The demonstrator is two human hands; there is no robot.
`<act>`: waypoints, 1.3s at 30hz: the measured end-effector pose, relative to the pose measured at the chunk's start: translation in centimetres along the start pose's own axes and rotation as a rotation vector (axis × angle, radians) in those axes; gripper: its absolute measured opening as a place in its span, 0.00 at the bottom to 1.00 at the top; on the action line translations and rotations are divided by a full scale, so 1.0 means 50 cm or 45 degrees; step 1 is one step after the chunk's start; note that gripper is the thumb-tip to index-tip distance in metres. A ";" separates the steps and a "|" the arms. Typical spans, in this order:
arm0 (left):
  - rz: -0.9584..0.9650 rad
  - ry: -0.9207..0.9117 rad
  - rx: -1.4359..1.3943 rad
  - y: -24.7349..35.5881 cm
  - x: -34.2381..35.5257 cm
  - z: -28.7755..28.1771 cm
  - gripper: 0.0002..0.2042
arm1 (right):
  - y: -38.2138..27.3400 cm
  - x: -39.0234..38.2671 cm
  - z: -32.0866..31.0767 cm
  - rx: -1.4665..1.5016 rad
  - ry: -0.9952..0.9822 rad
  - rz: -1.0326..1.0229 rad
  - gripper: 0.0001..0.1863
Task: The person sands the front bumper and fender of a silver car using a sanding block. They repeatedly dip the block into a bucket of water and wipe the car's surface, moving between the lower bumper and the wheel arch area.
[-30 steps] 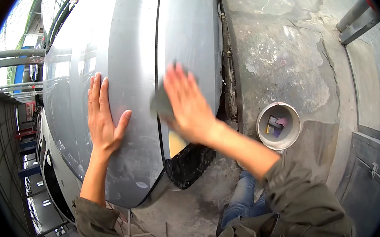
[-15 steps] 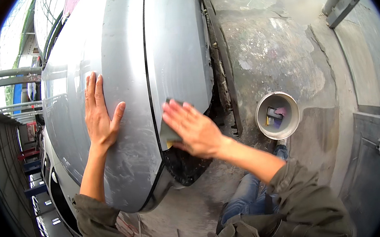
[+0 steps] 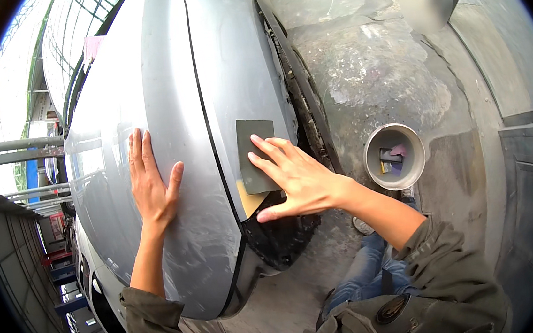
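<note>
My left hand lies flat on the silver car body panel, fingers stretched out, thumb apart. Right of a dark seam, my right hand has its fingers spread, fingertips resting on a dark grey-green rectangular abrasive sheet on the narrower silver panel. Below the sheet shows a yellowish patch, beside my right thumb. Under that hand is a dark, rough opening at the panel's corner.
A pale bucket holding grey, pink and yellow pieces stands on the stained concrete floor at right, near my feet. A dark strip runs along the panel's edge. A metal door is at right, metal bars at left.
My right hand, earlier bunched and blurred over the sheet, now has spread fingers, exposing more of the sheet. It moved down the panel, then slightly right. My left hand stays flat; the view has shifted.
</note>
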State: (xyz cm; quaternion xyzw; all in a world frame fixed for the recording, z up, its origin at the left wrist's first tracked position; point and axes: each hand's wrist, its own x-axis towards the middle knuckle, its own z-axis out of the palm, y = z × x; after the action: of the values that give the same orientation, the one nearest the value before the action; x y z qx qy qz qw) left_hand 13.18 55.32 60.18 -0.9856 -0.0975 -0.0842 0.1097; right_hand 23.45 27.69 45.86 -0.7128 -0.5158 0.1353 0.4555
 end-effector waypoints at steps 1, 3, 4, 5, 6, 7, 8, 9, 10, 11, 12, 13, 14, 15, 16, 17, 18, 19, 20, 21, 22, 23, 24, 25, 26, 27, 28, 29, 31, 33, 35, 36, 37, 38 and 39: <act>0.001 -0.001 0.008 -0.002 -0.002 -0.003 0.44 | -0.013 0.005 -0.009 0.147 -0.073 0.092 0.59; 0.018 0.009 -0.006 0.007 0.012 0.008 0.44 | -0.022 0.039 0.054 0.183 0.360 0.356 0.58; 0.019 -0.006 -0.023 0.011 0.012 0.014 0.44 | -0.030 0.065 0.083 0.236 0.374 0.491 0.56; 0.016 -0.014 -0.019 0.012 0.012 0.004 0.44 | -0.035 0.099 0.131 0.183 0.396 0.555 0.57; 0.004 -0.029 -0.003 0.002 0.006 -0.008 0.44 | -0.040 0.125 0.168 0.031 0.509 0.441 0.57; 0.001 -0.031 0.006 -0.006 0.000 -0.010 0.43 | -0.039 0.141 0.187 -0.132 0.615 0.337 0.57; 0.006 -0.033 0.006 -0.005 -0.002 -0.008 0.43 | -0.014 0.164 0.154 -0.146 0.541 0.304 0.57; 0.009 -0.035 0.008 -0.003 -0.002 -0.007 0.43 | 0.026 0.204 0.110 -0.167 0.444 0.323 0.57; 0.008 -0.042 -0.022 0.008 0.003 -0.013 0.43 | 0.085 0.255 0.062 -0.078 0.460 0.329 0.57; 0.023 -0.040 -0.038 0.011 0.005 -0.010 0.43 | 0.137 0.296 0.018 0.001 0.482 0.342 0.57; 0.038 -0.030 -0.056 0.017 0.009 -0.004 0.43 | 0.172 0.328 -0.013 -0.010 0.532 0.411 0.56; 0.036 -0.047 -0.051 0.015 0.002 -0.006 0.43 | 0.181 0.347 -0.016 0.014 0.563 0.478 0.55; 0.045 -0.043 -0.063 0.017 0.003 -0.005 0.43 | 0.179 0.336 0.000 0.026 0.609 0.454 0.56; 0.044 -0.050 -0.072 0.017 0.003 -0.005 0.43 | 0.166 0.297 0.032 -0.020 0.672 0.387 0.56; 0.026 -0.051 -0.068 0.014 -0.001 -0.012 0.44 | 0.122 0.234 0.066 -0.001 0.669 0.312 0.54; 0.019 -0.046 -0.084 0.017 0.002 -0.013 0.44 | 0.098 0.160 0.104 -0.043 0.703 0.223 0.53; 0.024 -0.049 -0.074 0.019 0.004 -0.013 0.44 | 0.077 0.098 0.146 -0.013 0.757 0.205 0.53; 0.030 -0.046 -0.064 0.016 0.006 -0.014 0.44 | 0.051 0.064 0.155 -0.023 0.758 0.222 0.52; 0.035 -0.044 -0.054 0.013 0.008 -0.015 0.44 | 0.060 0.063 0.157 -0.033 0.739 0.224 0.51; 0.040 -0.052 -0.046 0.012 0.007 -0.015 0.44 | 0.072 0.064 0.158 -0.042 0.720 0.224 0.51; 0.053 -0.052 -0.030 0.009 0.009 -0.017 0.44 | 0.096 0.103 0.128 -0.035 0.729 0.244 0.50; 0.068 -0.051 -0.017 0.011 0.013 -0.017 0.44 | 0.136 0.159 0.084 -0.030 0.740 0.267 0.49; 0.072 -0.055 -0.035 0.014 0.017 -0.013 0.44 | 0.158 0.184 0.063 -0.024 0.745 0.299 0.49; 0.071 -0.062 -0.052 0.016 0.019 -0.009 0.43 | 0.153 0.175 0.069 -0.029 0.767 0.310 0.48; 0.061 -0.059 -0.060 0.015 0.021 -0.009 0.43 | 0.139 0.170 0.080 -0.032 0.789 0.303 0.48; 0.056 -0.063 -0.060 0.013 0.018 -0.010 0.43 | 0.119 0.160 0.097 -0.034 0.812 0.297 0.47; 0.055 -0.065 -0.065 0.008 0.014 -0.012 0.43 | 0.085 0.118 0.124 -0.002 0.788 0.260 0.47; 0.056 -0.065 -0.073 0.006 0.011 -0.013 0.43 | 0.056 0.079 0.154 0.043 0.766 0.219 0.48; 0.048 -0.082 -0.070 0.010 0.012 -0.021 0.44 | 0.051 0.062 0.166 0.041 0.684 0.176 0.51; 0.050 -0.091 -0.073 0.010 0.017 -0.023 0.44 | 0.104 0.146 0.113 -0.034 0.602 0.092 0.55; 0.050 -0.103 -0.086 0.018 0.017 -0.024 0.44 | 0.189 0.281 0.007 -0.052 0.531 0.094 0.58; 0.069 -0.111 -0.070 0.020 0.023 -0.021 0.45 | 0.237 0.366 -0.057 -0.033 0.504 0.137 0.60; 0.079 -0.106 -0.071 0.024 0.032 -0.022 0.45 | 0.287 0.450 -0.106 -0.015 0.575 0.216 0.59; 0.080 -0.108 -0.078 0.026 0.034 -0.020 0.45 | 0.317 0.501 -0.127 0.006 0.634 0.298 0.59; 0.070 -0.117 -0.081 0.025 0.031 -0.018 0.45 | 0.316 0.508 -0.122 -0.013 0.641 0.289 0.58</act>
State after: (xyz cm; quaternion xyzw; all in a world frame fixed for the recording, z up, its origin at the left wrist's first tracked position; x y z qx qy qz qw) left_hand 14.81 54.16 61.09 -0.9937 -0.0726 -0.0390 0.0758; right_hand 48.12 45.54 43.79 -0.7795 -0.3039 0.0017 0.5477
